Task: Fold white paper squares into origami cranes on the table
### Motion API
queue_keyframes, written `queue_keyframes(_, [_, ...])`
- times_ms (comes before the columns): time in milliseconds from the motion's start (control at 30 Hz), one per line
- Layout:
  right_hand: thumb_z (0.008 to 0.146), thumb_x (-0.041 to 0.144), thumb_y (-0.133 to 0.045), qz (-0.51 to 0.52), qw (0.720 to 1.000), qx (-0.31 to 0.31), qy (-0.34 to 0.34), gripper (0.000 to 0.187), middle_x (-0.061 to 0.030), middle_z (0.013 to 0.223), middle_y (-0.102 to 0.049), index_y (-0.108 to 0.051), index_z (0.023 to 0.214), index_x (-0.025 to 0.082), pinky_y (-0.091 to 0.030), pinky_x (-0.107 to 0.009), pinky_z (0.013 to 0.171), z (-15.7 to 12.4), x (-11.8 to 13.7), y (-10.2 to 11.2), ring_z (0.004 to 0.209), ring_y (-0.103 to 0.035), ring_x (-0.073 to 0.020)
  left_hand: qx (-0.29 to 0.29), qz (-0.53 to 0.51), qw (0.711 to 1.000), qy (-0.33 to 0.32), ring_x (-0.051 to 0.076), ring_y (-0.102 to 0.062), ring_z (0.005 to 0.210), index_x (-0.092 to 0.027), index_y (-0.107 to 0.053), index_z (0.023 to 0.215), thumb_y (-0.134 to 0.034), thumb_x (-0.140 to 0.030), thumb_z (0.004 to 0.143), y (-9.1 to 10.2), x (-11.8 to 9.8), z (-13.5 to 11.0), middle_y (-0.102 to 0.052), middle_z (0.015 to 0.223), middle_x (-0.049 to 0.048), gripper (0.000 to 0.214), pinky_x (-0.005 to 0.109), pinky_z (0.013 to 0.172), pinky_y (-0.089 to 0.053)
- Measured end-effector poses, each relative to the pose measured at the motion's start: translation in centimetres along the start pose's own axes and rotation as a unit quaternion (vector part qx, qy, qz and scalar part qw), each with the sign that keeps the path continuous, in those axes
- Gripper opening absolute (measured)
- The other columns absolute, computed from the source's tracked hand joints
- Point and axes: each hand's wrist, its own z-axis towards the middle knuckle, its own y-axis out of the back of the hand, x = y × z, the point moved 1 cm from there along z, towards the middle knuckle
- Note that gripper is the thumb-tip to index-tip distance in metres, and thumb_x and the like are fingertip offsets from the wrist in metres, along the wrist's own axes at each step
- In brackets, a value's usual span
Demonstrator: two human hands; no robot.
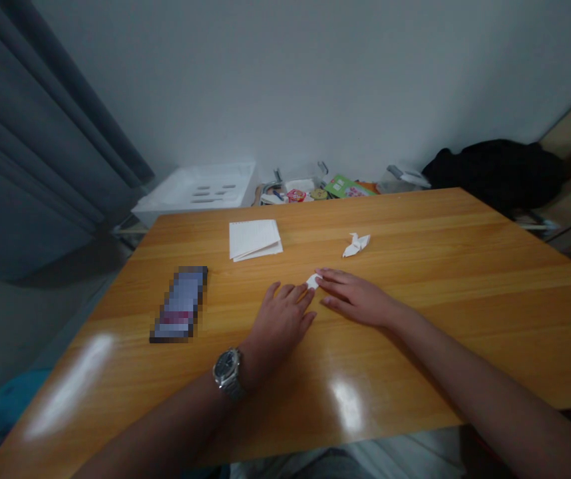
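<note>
A small folded piece of white paper (pixel 313 281) lies on the wooden table (pixel 415 253) between the two hands; the fingertips (pixel 322 273) of the right hand (pixel 355 297) touch its right end, though I cannot tell whether they grip it or only rest against it; the left hand (pixel 280 324), with a metal-strapped wristwatch (pixel 228 372) on its wrist, lies palm down with its fingers spread, its fingertips just beside the paper; the hands are close together but apart; a white paper crane (pixel 356 245) stands just beyond the right hand, and a stack of white paper sheets (pixel 255 239) lies further along the table to the left; a blurred-out phone (pixel 180 305) lies left of the left hand; past the far table edge sit a white plastic tray (pixel 193 193), a green booklet (pixel 343 186) among small mixed items, and a black cloth (pixel 495 173); a grey curtain (pixel 40 133) hangs at the left.
</note>
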Motion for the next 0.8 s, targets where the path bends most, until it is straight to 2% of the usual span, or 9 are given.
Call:
queue_keyframes(167, [0.104,0.044,-0.044,-0.017,1.0,0.005,-0.001,0.051,-0.015,0.155,-0.045,-0.052,0.146,0.016,-0.036,-0.047,0.119,0.1,0.2,-0.1,0.144,-0.041,-0.0266,0.006,-0.011,1.0,0.001,0.027,-0.054,0.123,-0.019,-0.056,0.136,-0.052,-0.037,0.099,0.3,0.0,0.1,-0.061,0.136,0.0094,0.041,0.049,0.11,-0.035])
queue_keyframes(433, [0.103,0.042,-0.045,-0.04,0.999,-0.008,0.011,0.052,-0.0163,0.155,-0.044,-0.048,0.148,0.017,-0.038,-0.051,0.117,0.1,0.4,-0.5,0.143,-0.042,-0.0291,-0.014,-0.028,0.999,-0.008,0.026,-0.056,0.118,-0.019,-0.061,0.129,-0.051,-0.034,0.1,0.5,0.8,0.6,-0.062,0.132,0.0102,0.034,0.044,0.106,-0.041])
queue_keyframes(600, [0.102,0.043,-0.046,-0.055,0.998,-0.015,0.012,0.055,-0.0192,0.153,-0.046,-0.047,0.149,0.015,-0.039,-0.051,0.116,0.0,0.7,-0.6,0.142,-0.043,-0.0311,-0.023,-0.032,0.999,-0.004,0.026,-0.057,0.119,-0.019,-0.062,0.126,-0.051,-0.033,0.1,0.3,1.3,0.6,-0.061,0.133,0.0108,0.032,0.043,0.105,-0.043])
queue_keyframes(800, [0.1,0.041,-0.052,-0.039,0.998,-0.05,0.008,0.049,-0.0165,0.145,-0.055,-0.055,0.143,0.021,-0.045,-0.052,0.11,0.2,0.9,-0.5,0.133,-0.052,-0.0316,-0.025,-0.052,0.998,-0.005,0.025,-0.058,0.117,-0.021,-0.064,0.123,-0.052,-0.033,0.1,0.2,1.9,0.7,-0.062,0.129,0.0103,0.028,0.043,0.104,-0.045])
